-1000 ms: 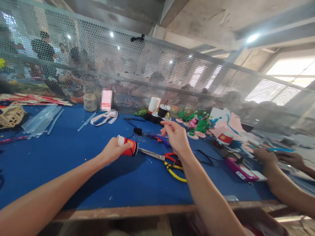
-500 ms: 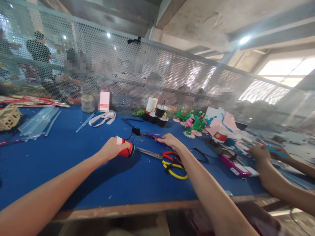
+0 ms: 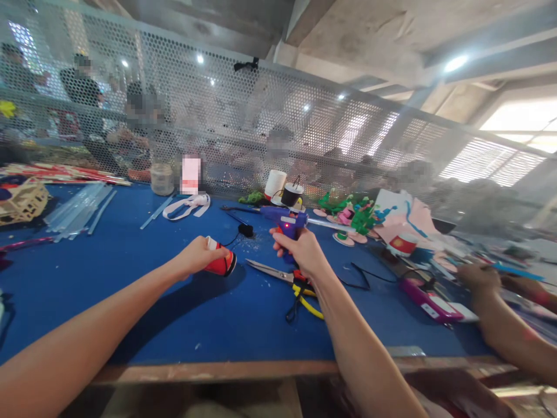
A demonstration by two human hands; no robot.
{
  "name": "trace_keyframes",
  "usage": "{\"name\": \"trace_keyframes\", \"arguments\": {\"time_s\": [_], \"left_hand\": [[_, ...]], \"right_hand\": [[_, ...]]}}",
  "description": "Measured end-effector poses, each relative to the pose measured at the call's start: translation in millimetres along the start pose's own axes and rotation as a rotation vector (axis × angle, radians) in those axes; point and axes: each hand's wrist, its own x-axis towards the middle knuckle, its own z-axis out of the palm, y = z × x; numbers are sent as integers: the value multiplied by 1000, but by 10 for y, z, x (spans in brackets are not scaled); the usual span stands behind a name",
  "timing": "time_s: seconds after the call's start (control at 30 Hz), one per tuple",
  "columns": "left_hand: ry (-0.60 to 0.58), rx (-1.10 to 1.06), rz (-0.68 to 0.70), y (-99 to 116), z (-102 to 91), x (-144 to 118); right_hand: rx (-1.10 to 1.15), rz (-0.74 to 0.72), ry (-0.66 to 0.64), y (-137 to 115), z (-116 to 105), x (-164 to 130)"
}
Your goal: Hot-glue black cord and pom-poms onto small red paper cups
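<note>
The right hand [image 3: 301,251] now grips a purple hot-glue gun [image 3: 285,221] by its handle, lifted off the blue-topped bench [image 3: 130,302] with its nozzle pointing left, toward the far edge. Half a second ago that hand lay flat on the bench over the gun, and a second ago it hung above with pinched fingers, so the gun has just been picked up and raised. A small red light shows on the gun's body, and a clear glue stick [image 3: 335,225] juts from its back.

The left hand [image 3: 198,255] stays closed around a small red paper cup with a black band and white rim [image 3: 220,262], tipped on its side near the middle of the bench, much as it was in both earlier views. Gun and cup are near each other but apart, which suggests that gluing on the cup is the step now in hand.

Orange-and-yellow-handled scissors [image 3: 287,278] lie on the bench just below the right hand. At the right edge, another person's hand [image 3: 478,278] works apart.
</note>
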Motion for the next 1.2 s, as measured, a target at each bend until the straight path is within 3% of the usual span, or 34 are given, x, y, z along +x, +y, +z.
{"name": "trace_keyframes", "arguments": {"time_s": [0.13,0.27,0.4,0.67,1.2], "left_hand": [[-8,-24,-42,-43,8,37],[-32,-86,-52,-76,4,68],[-39,-168,-87,-63,-2,67],[-23,-239,-130,-34,8,56],[-8,-238,-126,-64,2,73]], "right_hand": [[-144,9,-204,15,39,-179],[-327,-4,-309,-19,-7,-270],[-421,-47,-306,-40,3,-330],[-475,-311,-220,20,91,-364],[-564,-292,-224,97,97,-443]]}}
